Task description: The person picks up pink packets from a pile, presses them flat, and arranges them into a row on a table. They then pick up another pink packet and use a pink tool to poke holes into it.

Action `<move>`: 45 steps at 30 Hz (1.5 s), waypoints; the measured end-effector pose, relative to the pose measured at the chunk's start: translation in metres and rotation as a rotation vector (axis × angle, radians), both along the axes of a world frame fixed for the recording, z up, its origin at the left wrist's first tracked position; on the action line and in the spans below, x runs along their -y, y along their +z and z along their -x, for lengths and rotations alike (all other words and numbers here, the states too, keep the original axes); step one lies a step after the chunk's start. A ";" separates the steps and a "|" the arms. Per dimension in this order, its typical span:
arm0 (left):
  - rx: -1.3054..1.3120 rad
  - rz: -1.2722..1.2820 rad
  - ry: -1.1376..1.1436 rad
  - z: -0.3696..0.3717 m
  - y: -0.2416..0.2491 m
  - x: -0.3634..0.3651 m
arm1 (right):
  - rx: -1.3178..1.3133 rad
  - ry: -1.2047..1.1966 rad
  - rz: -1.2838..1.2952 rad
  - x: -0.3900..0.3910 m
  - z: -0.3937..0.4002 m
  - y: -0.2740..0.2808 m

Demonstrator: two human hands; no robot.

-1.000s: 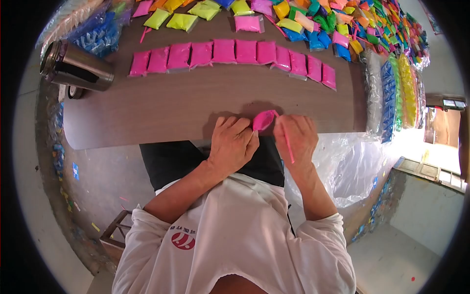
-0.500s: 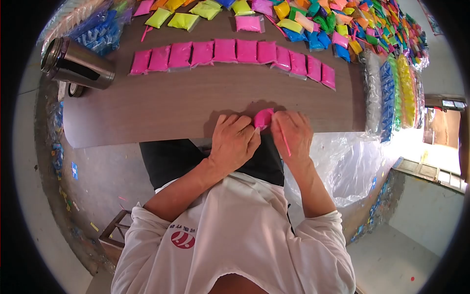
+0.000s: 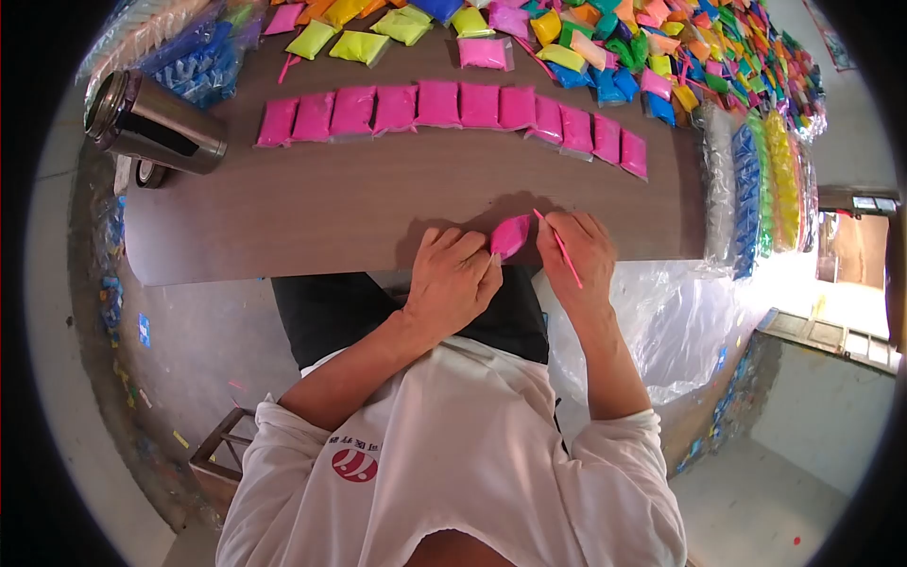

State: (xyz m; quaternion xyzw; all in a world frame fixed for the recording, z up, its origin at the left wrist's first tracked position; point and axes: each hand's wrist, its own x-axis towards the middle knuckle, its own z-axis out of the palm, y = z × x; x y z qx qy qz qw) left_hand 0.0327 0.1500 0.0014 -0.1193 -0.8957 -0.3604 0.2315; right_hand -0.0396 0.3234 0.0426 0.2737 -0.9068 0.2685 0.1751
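A small pink packet is pinched at its lower left end by my left hand, near the front edge of the brown table. Just right of the packet, apart from it, my right hand is closed on a thin pink stick, which slants down across the fingers and palm. Beyond both hands, flat pink packets lie side by side in a curved row.
A steel flask stands tilted in view at the left, beside a round lid. Yellow packets and a large heap of coloured packets lie at the back. Bagged strips line the right edge.
My right hand has moved slightly right, away from the packet, with the pink stick. More of the packet shows, its right end now free. My left hand has stayed nearly in place.
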 end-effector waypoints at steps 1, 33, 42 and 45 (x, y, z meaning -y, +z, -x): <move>-0.003 0.001 0.019 -0.001 0.000 -0.001 | -0.015 0.046 0.020 0.002 -0.002 0.003; -0.035 0.003 0.026 0.001 0.000 -0.005 | -0.030 0.146 -0.063 0.004 -0.014 0.018; -0.022 -0.010 -0.015 -0.001 -0.003 -0.007 | -0.016 0.098 -0.039 -0.004 -0.019 0.010; -0.035 0.003 -0.011 0.001 -0.001 -0.009 | 0.008 0.048 -0.037 -0.007 -0.015 -0.006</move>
